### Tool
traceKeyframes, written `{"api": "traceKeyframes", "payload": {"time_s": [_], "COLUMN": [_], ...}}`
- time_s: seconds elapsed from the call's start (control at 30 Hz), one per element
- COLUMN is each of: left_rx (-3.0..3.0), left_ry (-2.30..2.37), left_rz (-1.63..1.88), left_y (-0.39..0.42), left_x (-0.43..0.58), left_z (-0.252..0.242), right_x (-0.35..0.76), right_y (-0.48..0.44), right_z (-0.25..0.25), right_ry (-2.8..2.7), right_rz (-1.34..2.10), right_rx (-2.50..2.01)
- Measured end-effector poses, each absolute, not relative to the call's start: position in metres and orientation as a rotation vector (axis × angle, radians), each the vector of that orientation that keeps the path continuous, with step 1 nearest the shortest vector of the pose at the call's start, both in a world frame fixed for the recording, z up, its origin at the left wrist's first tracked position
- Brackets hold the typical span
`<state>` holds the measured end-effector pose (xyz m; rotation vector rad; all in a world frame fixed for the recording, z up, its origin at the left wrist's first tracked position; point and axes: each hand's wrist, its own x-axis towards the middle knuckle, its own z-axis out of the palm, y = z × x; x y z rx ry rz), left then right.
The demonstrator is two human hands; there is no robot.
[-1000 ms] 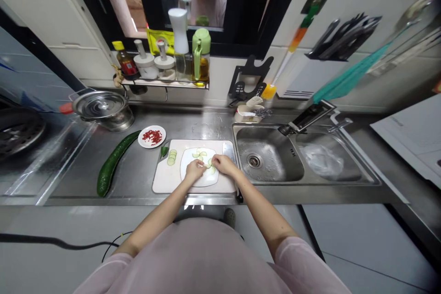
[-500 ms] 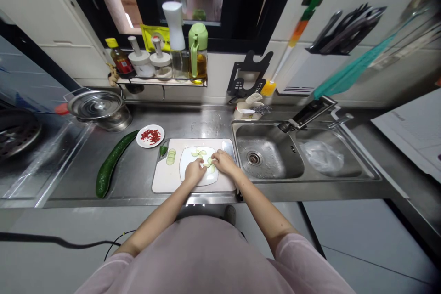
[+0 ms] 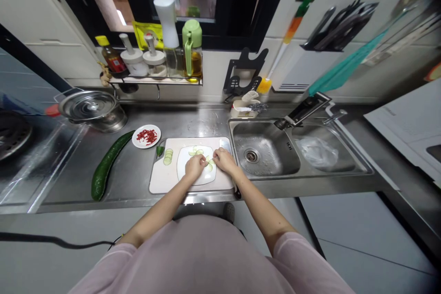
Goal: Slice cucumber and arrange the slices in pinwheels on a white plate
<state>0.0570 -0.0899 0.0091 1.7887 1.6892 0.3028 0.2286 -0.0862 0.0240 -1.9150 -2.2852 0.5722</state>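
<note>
A white plate lies on a pale cutting board, with thin, green-edged cucumber slices arranged on it. My left hand is over the middle of the plate, its fingertips pinched at a slice. From the plate's right side, my right hand reaches in, thumb and finger closed on a slice; the fingers partly cover it. More round cucumber slices lie overlapped on the board's left part, beside a dark green cucumber end. A knife rests at the board's right edge, partly beneath my right forearm.
Left of the board are a large cucumber and a small plate of chopped red pieces. A lidded steel pot stands behind them. On the right is a double sink with a faucet. Bottles fill a wall shelf.
The view has shifted slightly. My fingertips have moved a little apart; the left hand has drawn its fingers together. The slices on the plate stay nearly where they were.
</note>
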Motion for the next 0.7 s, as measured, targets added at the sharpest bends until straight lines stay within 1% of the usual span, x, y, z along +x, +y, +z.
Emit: {"api": "traceKeyframes", "payload": {"time_s": [0.23,0.4,0.7], "left_rx": [1.790,1.767,1.728], "left_ry": [1.679,1.682,1.701], "left_rz": [0.301,0.292,0.256], "left_y": [-0.089,-0.088,-0.086], "left_x": [0.058,0.058,0.063], "left_z": [0.007,0.008,0.010], "right_x": [0.227,0.221,0.201], "right_y": [-0.087,-0.107,-0.143], "right_z": [0.023,0.027,0.026], "right_ry": [-2.229,-2.098,-2.247], "right_rz": [0.579,0.543,0.541], "right_rx": [-1.932,-1.964,-2.094]}}
